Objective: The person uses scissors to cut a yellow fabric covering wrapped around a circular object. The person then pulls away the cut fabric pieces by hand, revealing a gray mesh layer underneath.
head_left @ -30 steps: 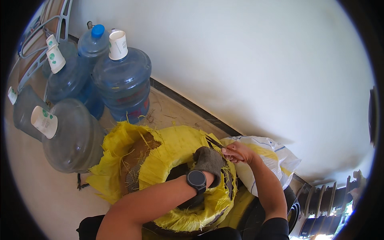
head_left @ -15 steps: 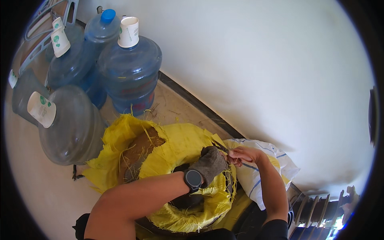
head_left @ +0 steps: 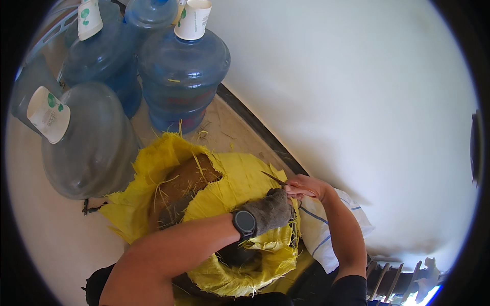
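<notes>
My left hand (head_left: 273,209), in a grey work glove with a dark watch at the wrist, is closed on the frayed right edge of a yellow woven plastic wrapping (head_left: 240,168). Its fingertips are mostly hidden. Bare and closed, my right hand (head_left: 306,187) grips a blade tool with a dark pointed blade (head_left: 273,177); the hand covers its handle. The tip points up and left, above the wrapping. This wrapping goes round a ring-shaped bundle, torn wide at the left, where a brown surface (head_left: 178,186) shows. Loose yellow strands hang from the torn edges.
Large water-cooler bottles (head_left: 186,76) stand at the upper left, some with paper cups (head_left: 193,20) over their necks. A white sack with blue stripes (head_left: 319,234) lies right of the bundle, by the white wall (head_left: 357,92). Several spools (head_left: 393,280) are at the lower right.
My right hand has shifted slightly up and left, and the blade now shows clearly above the wrapping. The gloved left hand stays at the wrapping's edge. The whole view has shifted a little.
</notes>
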{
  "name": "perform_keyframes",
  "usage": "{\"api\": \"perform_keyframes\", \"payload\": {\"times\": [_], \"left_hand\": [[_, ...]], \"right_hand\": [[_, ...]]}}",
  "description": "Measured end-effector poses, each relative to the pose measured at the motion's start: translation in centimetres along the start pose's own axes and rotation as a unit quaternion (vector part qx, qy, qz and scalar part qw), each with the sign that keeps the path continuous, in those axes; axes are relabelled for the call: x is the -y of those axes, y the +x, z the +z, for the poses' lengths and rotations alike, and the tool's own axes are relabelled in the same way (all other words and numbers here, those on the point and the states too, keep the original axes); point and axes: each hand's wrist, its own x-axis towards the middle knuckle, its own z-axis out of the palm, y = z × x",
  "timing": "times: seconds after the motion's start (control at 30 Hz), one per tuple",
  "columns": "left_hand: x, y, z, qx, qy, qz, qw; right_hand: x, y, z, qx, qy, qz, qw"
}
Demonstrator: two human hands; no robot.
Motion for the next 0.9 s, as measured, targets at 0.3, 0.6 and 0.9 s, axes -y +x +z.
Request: {"api": "perform_keyframes", "payload": {"times": [0.3, 0.6, 0.9], "left_hand": [[-3.7, 0.2, 7.9, -0.104, -0.005, -0.026, 0.994], [-2.8, 0.6, 4.8, -0.069, -0.174, -0.038, 0.982], [-0.8, -0.1, 2.0, -0.119, -0.167, -0.029, 0.978]], "right_hand": [[4.6, 2.1, -0.6, 0.002, -0.117, 0.032, 0.993], [3.9, 2.0, -0.5, -0.034, -0.223, 0.047, 0.973], [5.9, 1.0, -0.5, -0.04, -0.243, 0.109, 0.963]]}}
